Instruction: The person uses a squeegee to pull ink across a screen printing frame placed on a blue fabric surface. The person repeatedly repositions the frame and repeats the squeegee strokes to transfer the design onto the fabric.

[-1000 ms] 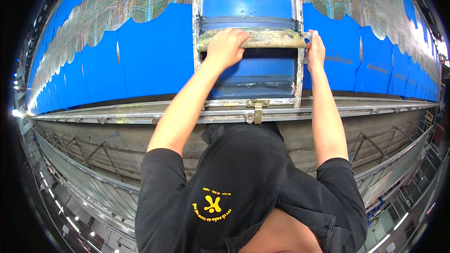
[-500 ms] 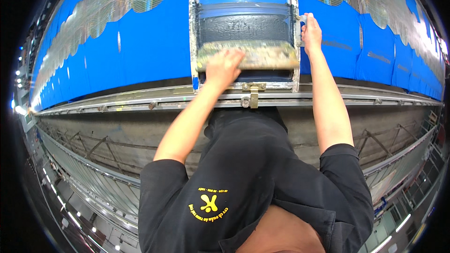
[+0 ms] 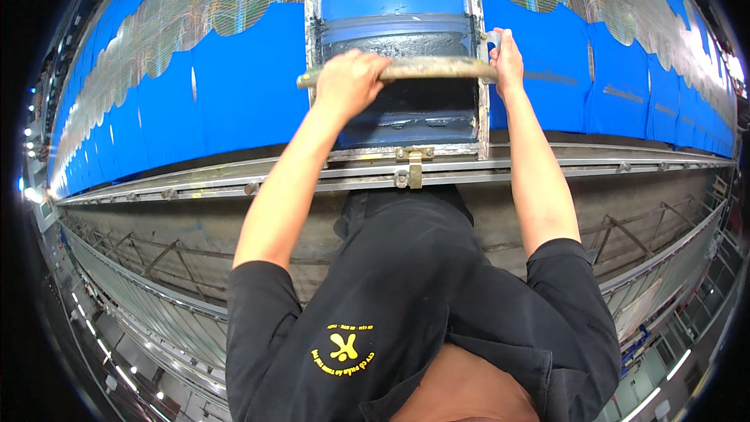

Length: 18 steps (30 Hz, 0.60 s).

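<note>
My left hand (image 3: 350, 87) is closed round the left part of a squeegee (image 3: 437, 69) with a worn, stained handle. The squeegee lies crosswise over a screen printing frame (image 3: 474, 105), its left end reaching past the frame's left side. Dark, wet ink (image 3: 418, 45) coats the mesh beyond the squeegee, and more lies on its near side. The squeegee's blade is hidden beneath the handle. At the frame's right side, my right hand (image 3: 508, 61) grips a small metal handle (image 3: 494, 39).
Blue fabric pieces (image 3: 242, 86) lie in a row along a long table to both sides of the frame. A metal rail (image 3: 328, 176) runs along the near edge, with a metal bracket (image 3: 416, 168) joining the frame to it.
My left hand and the squeegee have moved away from me and slightly left. The squeegee has turned from its broad face to a narrow edge. My right hand keeps its grip.
</note>
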Available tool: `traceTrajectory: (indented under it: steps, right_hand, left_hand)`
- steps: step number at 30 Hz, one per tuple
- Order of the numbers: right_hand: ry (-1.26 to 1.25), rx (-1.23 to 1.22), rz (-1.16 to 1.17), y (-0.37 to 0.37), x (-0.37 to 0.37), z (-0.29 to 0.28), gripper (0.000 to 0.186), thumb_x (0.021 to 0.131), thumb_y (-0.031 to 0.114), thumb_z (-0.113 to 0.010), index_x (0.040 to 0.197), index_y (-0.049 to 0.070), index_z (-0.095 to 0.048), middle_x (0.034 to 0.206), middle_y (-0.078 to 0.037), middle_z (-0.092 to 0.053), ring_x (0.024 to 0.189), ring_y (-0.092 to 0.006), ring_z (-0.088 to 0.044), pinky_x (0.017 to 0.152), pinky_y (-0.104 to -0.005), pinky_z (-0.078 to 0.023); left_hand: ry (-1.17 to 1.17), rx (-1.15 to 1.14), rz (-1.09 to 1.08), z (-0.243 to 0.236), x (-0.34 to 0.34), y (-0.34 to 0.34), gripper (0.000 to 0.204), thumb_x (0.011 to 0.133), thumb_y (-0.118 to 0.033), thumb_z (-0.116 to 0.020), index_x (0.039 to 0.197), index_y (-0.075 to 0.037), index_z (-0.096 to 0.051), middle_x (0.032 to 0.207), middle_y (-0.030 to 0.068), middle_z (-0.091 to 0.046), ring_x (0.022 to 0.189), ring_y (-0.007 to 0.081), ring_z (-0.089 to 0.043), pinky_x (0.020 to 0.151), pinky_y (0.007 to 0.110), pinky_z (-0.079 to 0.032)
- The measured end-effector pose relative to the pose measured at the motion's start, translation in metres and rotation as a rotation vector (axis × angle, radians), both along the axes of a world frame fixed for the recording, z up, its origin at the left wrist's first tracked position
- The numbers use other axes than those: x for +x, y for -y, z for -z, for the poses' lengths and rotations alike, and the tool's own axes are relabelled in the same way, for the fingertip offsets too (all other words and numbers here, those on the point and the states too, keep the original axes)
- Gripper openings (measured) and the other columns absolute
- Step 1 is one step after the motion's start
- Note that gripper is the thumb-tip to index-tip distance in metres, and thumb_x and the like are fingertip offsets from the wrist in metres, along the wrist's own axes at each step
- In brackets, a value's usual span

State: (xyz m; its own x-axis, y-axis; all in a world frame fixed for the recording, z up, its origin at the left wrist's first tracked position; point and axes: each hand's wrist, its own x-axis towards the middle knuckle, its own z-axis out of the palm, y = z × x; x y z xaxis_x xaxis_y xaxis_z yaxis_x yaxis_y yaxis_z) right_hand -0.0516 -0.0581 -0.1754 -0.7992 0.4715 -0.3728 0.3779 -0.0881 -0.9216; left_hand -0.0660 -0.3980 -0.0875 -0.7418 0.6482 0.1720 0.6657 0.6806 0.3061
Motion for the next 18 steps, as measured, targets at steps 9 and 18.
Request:
traceTrajectory:
  steps: [9, 18]
  right_hand:
    - [0.025, 0.005, -0.003, 0.002, 0.003, -0.002, 0.059, 0.112, 0.059, -0.043, 0.139, 0.010, -0.063, 0.075, 0.004, -0.047, 0.061, -0.0052, -0.041, 0.053, -0.0239, -0.035]
    - [-0.433, 1.006, -0.654, 0.021, -0.055, -0.083, 0.059, 0.083, 0.053, -0.085, 0.110, 0.001, -0.078, 0.107, -0.016, -0.076, 0.102, -0.0340, -0.071, 0.095, -0.0412, -0.056]
  left_hand:
    - [0.126, -0.117, -0.056, 0.013, -0.103, -0.021, 0.030, 0.087, -0.031, -0.081, 0.113, -0.015, -0.078, 0.105, 0.0067, -0.078, 0.104, 0.0316, -0.072, 0.087, 0.046, -0.059]
    - [0.170, -0.404, -0.170, 0.001, -0.126, 0.023, 0.061, 0.080, -0.068, -0.078, 0.095, -0.009, -0.081, 0.086, 0.0144, -0.076, 0.087, 0.0366, -0.075, 0.074, 0.048, -0.060]
